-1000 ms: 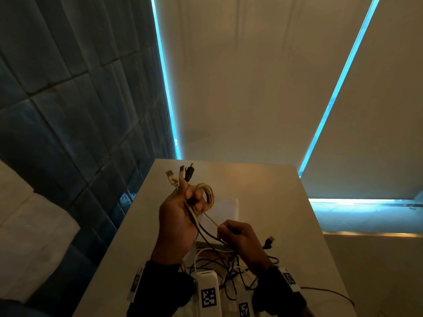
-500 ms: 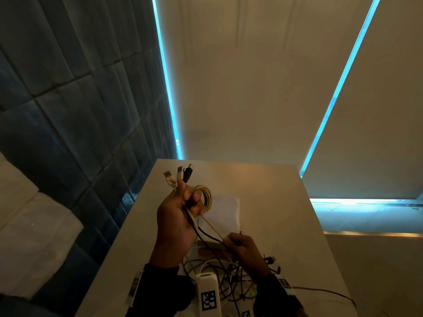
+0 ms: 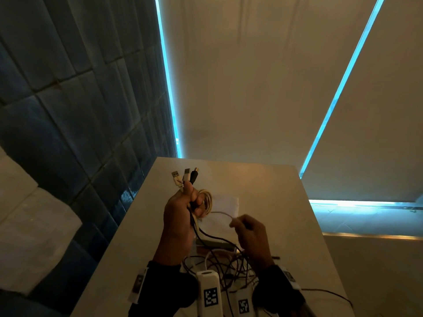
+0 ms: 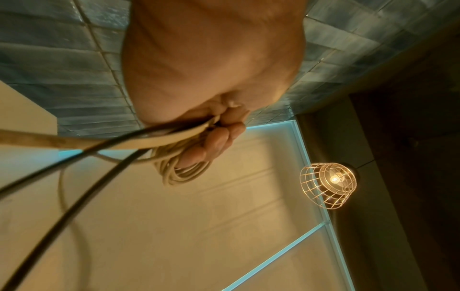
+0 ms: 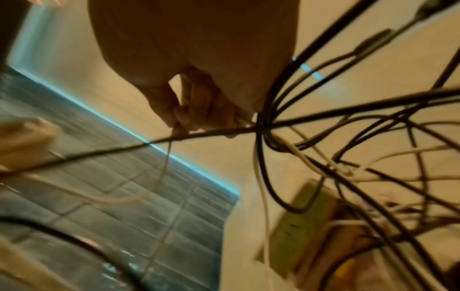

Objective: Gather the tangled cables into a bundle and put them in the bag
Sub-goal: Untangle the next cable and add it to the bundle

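My left hand (image 3: 183, 213) is raised over the table and grips a bundle of cables: a cream coil (image 3: 206, 201) looped round its fingers and three USB plugs (image 3: 185, 176) sticking up above the fist. In the left wrist view the cream coil (image 4: 181, 169) hangs under the curled fingers, with dark cables (image 4: 74, 177) trailing away. My right hand (image 3: 247, 232) pinches a thin cream cable (image 3: 219, 212) that arcs over to the coil. Below the hands lies a tangle of black and white cables (image 3: 224, 264). A white bag (image 3: 225, 213) lies flat on the table behind them.
The beige table (image 3: 274, 202) runs away from me, its left edge close to a dark tiled wall (image 3: 80, 122). A greenish flat box (image 5: 306, 226) lies under the tangle. Blinds with blue-lit gaps stand behind. A caged lamp (image 4: 328, 185) hangs overhead.
My right hand has risen from the tangle and moved right, drawing the thin cream cable up into an arc. My left hand keeps the bundle in about the same place.
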`<state>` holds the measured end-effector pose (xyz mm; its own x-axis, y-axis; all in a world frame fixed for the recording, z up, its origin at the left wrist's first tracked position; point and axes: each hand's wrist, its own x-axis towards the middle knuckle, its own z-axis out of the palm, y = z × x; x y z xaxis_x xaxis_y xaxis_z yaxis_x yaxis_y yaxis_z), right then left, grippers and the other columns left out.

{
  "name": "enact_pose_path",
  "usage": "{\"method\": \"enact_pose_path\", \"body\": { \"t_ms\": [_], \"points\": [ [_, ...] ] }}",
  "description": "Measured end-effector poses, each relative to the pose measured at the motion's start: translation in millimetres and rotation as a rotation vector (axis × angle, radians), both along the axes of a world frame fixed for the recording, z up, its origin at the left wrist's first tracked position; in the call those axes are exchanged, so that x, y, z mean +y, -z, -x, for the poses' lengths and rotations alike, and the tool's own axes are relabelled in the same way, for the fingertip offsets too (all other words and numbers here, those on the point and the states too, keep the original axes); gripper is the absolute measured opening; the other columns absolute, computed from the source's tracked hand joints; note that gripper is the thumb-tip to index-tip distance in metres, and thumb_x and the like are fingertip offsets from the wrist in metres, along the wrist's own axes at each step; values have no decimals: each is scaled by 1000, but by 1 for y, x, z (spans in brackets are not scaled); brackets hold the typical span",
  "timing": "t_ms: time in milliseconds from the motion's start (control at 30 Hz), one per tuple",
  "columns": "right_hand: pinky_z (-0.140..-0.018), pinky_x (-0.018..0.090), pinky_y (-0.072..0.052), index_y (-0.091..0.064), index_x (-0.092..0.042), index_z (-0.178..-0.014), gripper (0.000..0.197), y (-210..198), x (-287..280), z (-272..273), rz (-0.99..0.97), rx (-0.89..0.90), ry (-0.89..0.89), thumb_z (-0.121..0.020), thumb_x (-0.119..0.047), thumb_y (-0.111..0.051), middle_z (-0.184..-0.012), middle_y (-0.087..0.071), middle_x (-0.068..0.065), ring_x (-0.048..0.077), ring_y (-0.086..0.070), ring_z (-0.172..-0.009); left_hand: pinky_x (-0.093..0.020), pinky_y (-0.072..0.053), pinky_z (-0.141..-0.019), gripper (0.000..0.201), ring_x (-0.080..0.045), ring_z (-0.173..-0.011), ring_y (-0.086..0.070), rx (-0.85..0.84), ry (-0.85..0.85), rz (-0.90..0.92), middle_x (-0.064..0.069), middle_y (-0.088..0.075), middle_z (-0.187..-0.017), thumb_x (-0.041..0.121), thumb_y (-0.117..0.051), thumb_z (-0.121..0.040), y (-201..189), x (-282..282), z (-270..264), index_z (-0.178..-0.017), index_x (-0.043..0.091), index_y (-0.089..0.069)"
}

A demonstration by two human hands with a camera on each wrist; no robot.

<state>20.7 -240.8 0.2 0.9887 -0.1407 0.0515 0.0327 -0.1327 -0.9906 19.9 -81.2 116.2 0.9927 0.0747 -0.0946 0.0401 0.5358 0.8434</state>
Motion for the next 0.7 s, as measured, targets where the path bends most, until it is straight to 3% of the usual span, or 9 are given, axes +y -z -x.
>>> {"method": "enact_pose_path", "body": {
  "t_ms": [133,267,333,433,567,700],
  "points": [
    [-45,22,-27,-62,-2,-78,19,-57,15,7,-177,-182,-112,-93,-13,-59,-49,-38,-5,11,-29,-47,-27,-33,-49,42,-14,-43,-40,77,-41,-97,-5,-48,-56,28,-37,-101,7,-3,-1,-63,11,-37],
    [-47,21,-29,-63,-3,-79,20,-79,27,16,-216,-248,-249,-89,-20,-59,-52,-42,-7,10,-31,-48,-34,-40,-60,43,-20,-56,-52,158,-38,-105,-7,-58,-58,27,-37,-102,10,-5,0,-64,9,-42],
    [-48,19,-29,-64,-1,-78,20,-80,31,19,-227,-234,-305,-88,-19,-59,-54,-48,-11,7,-33,-50,-36,-44,-64,44,-23,-61,-56,170,-18,-107,-10,-62,-65,29,-36,-102,10,-4,1,-63,9,-44],
    [-50,17,-30,-63,-6,-74,17,-79,32,20,-198,-189,-358,-86,-17,-59,-56,-50,-13,4,-35,-50,-36,-43,-64,43,-25,-65,-56,154,64,46,-13,-62,-72,33,-36,-100,10,-1,1,-64,10,-42],
    [-51,13,-31,-62,-8,-69,20,-69,27,18,-134,-110,-403,-89,-11,-59,-53,-49,-13,0,-37,-49,-34,-51,-68,42,-23,-66,-58,80,63,201,-12,-56,-68,33,-35,-100,6,1,-1,-64,11,-41],
    [-50,10,-32,-63,-3,-72,22,-52,21,17,-129,1,-389,-92,-5,-57,-50,-48,-14,0,-38,-46,-34,-47,-70,43,-21,-61,-57,33,51,248,-11,-55,-66,32,-33,-101,3,3,-1,-63,12,-40]
  ]
}}
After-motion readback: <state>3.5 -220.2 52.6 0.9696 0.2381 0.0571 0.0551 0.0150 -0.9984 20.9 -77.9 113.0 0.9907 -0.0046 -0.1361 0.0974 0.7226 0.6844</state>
